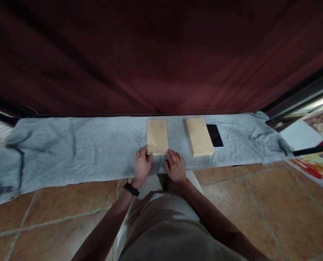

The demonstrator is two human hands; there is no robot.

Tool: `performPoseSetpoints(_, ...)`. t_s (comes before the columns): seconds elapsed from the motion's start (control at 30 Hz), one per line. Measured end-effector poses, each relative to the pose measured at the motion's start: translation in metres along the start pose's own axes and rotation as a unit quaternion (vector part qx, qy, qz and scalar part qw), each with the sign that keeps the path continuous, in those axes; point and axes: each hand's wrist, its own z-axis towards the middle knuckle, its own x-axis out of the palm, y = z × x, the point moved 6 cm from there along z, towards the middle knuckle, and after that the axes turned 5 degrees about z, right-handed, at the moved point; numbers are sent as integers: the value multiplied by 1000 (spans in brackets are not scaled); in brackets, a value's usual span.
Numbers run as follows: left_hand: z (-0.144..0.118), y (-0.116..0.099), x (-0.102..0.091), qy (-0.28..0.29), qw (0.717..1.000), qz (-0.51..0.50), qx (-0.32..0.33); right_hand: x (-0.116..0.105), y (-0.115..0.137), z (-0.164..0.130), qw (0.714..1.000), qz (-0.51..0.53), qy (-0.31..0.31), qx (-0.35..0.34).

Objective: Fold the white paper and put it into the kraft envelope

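A flat brown paper envelope (157, 136) lies upright to me on the grey cloth, with a paler strip along its near edge. My left hand (143, 163) rests at its near left corner, fingertips touching the edge and thumb apart. At the near right corner lies my right hand (176, 166), fingers stretched forward and thumb out to the side. Both hands look open, with the envelope between them. A stack of similar envelopes (201, 137) sits to the right, slightly turned, its layered edges showing. Whatever is under my fingertips is hidden.
A dark-screened phone (215, 135) lies against the stack's right side. Grey cloth (101, 145) covers the long narrow surface. Behind it hangs a dark red curtain (161, 72). Tiled floor (232, 195) lies below, and a colourful printed package (313, 166) is at far right.
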Motion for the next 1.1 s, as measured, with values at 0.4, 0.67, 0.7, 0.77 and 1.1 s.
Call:
performPoseSetpoints(0.4, 23, 12, 10, 85, 984, -24, -156, 0, 1, 3, 1000, -2, 2, 11)
performPoseSetpoints(0.67, 22, 12, 15, 107, 915, -339, -191, -5, 9, 13, 1000, 7, 3, 7)
performPoseSetpoints(0.7, 20, 7, 14, 109, 902, -373, -186, -6, 12, 15, 1000, 3, 5, 8)
performPoseSetpoints(0.77, 17, -4, 9, 103, 893, -404, -169, -6, 17, 21, 1000, -5, 8, 12)
performPoseSetpoints(1.1, 7, -40, -11, 74, 888, -428, -149, -16, -12, 45, 920, 327, -129, 174)
